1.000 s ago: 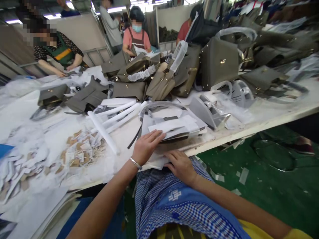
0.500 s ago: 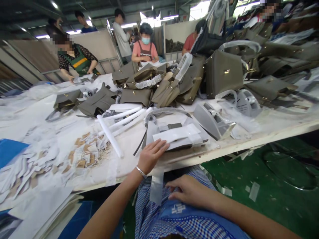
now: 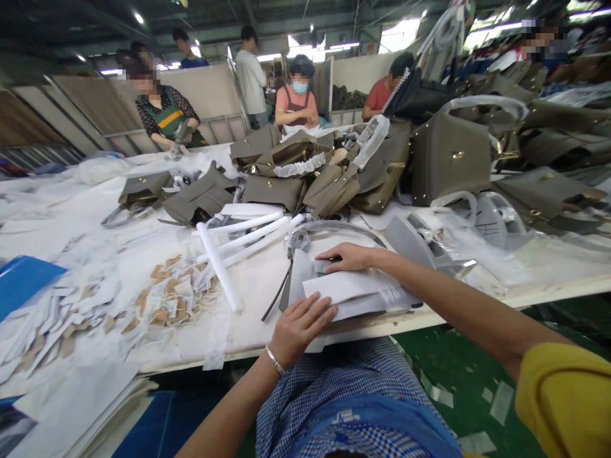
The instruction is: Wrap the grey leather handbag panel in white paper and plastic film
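Note:
A flat bag wrapped in white paper (image 3: 341,287) and clear plastic lies at the table's front edge. My left hand (image 3: 305,321), wearing a silver bracelet, rests flat on its near left corner with fingers outstretched. Across the bag's far side reaches my right hand (image 3: 351,256), its thumb and fingers apart over a grey piece; the fingertips' contact is partly hidden. A coiled wrapped strap (image 3: 299,240) lies just beyond, and a thin dark strip (image 3: 277,292) sticks out to the left.
White foam tubes (image 3: 219,270) and a heap of tags with strings (image 3: 174,292) lie left. Olive handbags (image 3: 451,156) crowd the back and right. Another wrapped grey piece (image 3: 408,242) stands close on the right. Several co-workers are across the table, one masked person (image 3: 296,102) among them.
My right hand has risen from my lap to the far side of the wrapped bag. The left hand stays on its near corner. The view has shifted slightly.

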The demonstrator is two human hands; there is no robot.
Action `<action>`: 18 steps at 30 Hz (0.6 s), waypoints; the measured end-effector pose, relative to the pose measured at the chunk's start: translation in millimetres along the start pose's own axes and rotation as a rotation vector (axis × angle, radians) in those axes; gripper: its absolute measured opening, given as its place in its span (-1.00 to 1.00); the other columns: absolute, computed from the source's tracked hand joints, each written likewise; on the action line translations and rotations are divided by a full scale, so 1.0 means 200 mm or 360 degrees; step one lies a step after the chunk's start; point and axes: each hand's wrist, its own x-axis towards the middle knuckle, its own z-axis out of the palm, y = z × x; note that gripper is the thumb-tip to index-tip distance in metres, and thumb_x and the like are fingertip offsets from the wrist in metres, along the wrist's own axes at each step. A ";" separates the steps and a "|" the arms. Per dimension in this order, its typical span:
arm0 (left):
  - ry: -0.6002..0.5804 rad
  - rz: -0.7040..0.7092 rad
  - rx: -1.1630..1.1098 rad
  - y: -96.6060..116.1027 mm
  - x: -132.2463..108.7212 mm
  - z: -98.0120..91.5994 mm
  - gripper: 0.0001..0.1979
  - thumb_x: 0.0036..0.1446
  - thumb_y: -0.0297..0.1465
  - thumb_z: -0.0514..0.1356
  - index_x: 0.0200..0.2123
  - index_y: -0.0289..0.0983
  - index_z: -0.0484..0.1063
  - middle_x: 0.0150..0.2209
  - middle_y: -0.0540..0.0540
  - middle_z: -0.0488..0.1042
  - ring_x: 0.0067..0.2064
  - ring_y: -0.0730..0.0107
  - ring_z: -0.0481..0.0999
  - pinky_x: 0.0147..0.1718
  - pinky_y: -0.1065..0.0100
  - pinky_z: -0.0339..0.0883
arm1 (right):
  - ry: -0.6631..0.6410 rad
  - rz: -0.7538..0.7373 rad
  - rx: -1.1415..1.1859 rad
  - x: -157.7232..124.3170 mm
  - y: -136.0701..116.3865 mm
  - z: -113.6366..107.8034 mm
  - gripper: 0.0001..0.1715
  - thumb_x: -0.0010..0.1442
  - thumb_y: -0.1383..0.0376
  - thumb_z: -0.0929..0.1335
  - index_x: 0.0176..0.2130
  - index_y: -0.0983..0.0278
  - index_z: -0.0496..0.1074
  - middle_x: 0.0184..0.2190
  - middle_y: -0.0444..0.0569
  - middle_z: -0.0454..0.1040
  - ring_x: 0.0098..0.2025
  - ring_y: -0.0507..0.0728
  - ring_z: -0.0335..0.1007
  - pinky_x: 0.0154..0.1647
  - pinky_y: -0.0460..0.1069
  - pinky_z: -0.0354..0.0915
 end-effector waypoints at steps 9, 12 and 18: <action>0.0031 -0.0009 -0.0052 0.01 0.01 -0.03 -0.61 0.33 -0.46 0.06 0.19 -0.13 0.33 0.23 0.07 0.32 0.28 0.26 0.27 0.15 0.24 0.29 | 0.0606 0.0028 0.0020 0.21 -0.08 -0.05 -0.55 0.24 0.12 0.27 -0.38 0.39 0.57 -0.46 -0.08 0.52 -0.40 0.00 0.36 -0.35 -0.15 0.16; 0.0011 -0.0035 -0.0071 0.01 0.01 -0.02 -0.60 0.32 -0.47 0.07 0.19 -0.12 0.32 0.23 0.09 0.31 0.27 0.27 0.27 0.17 0.23 0.27 | 0.0627 0.0057 0.0097 0.23 -0.16 -0.07 -0.55 0.26 0.13 0.26 -0.36 0.40 0.57 -0.44 -0.06 0.53 -0.38 0.02 0.39 -0.34 -0.14 0.18; 0.0022 -0.0065 -0.0090 0.02 0.01 -0.01 -0.59 0.31 -0.47 0.09 0.20 -0.12 0.31 0.22 0.05 0.34 0.28 0.28 0.27 0.19 0.22 0.26 | 0.0761 0.0114 0.0094 0.31 -0.21 -0.06 -0.59 0.23 0.15 0.29 -0.44 0.40 0.52 -0.53 -0.10 0.45 -0.45 -0.02 0.30 -0.39 -0.14 0.12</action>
